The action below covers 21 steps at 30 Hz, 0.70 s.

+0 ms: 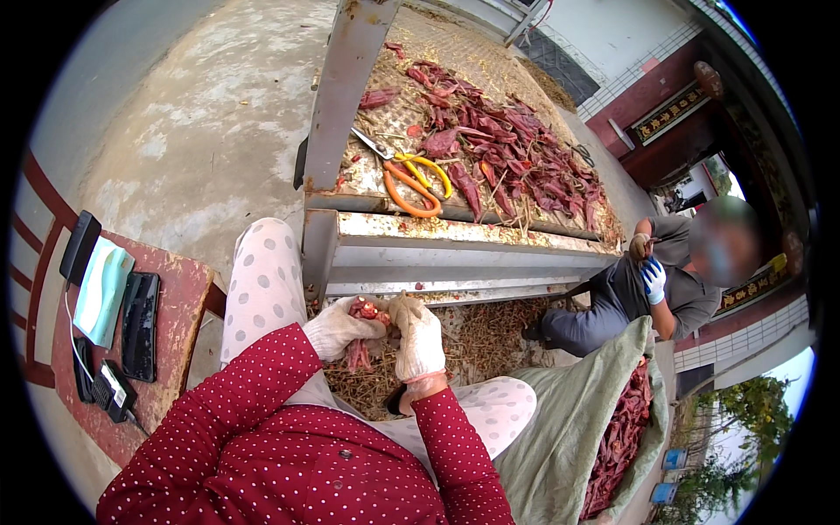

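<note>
Dried red chili peppers [358, 353] are gripped in my left hand [335, 330], which wears a white knit glove. Their cut or torn pale ends stick up by the thumb, and the pods hang below the fingers. My right hand [418, 339], gloved in white too, is closed with its fingertips against the peppers' upper ends. What lies between those fingertips is hidden. Scissors [411, 182] with one orange and one yellow handle lie half open on the metal-framed platform in front of me, beside a spread pile of dried chilies [503, 144].
At right stands a green woven sack [560, 429] full of dried chilies. Stalks litter the ground [472, 337] under the platform [464, 229]. A worn red bench [166, 350] at left holds a phone, a face mask and cables. Across from me sits a co-worker [604, 284] wearing a white-and-blue glove.
</note>
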{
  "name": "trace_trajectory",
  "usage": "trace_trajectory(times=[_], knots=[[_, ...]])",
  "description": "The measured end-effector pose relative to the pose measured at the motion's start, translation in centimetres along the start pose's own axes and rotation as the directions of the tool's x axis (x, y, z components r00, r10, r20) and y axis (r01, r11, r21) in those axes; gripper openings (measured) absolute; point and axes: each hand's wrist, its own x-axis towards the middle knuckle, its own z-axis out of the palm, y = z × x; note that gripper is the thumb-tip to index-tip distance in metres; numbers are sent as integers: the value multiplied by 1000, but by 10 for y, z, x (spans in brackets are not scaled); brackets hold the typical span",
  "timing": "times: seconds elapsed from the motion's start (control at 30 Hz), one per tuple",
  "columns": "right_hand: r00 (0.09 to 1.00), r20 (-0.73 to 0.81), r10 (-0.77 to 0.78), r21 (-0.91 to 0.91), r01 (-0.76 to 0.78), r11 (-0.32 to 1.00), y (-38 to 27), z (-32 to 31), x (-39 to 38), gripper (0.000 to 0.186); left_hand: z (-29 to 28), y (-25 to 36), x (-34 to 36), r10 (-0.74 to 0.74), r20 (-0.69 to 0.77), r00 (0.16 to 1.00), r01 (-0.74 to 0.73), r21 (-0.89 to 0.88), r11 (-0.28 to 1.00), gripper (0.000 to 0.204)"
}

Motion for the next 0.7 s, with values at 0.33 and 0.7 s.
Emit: trace_trajectory(times=[0.33,0.7], knots=[[991,0,133,109,-132,985,3,-32,7,24,-13,-11,10,174,54,983,-182,193,964,18],[810,307,-500,-913,399,85,-114,-74,59,24,-26,-14,17,88,175,981,-50,-207,977,19]])
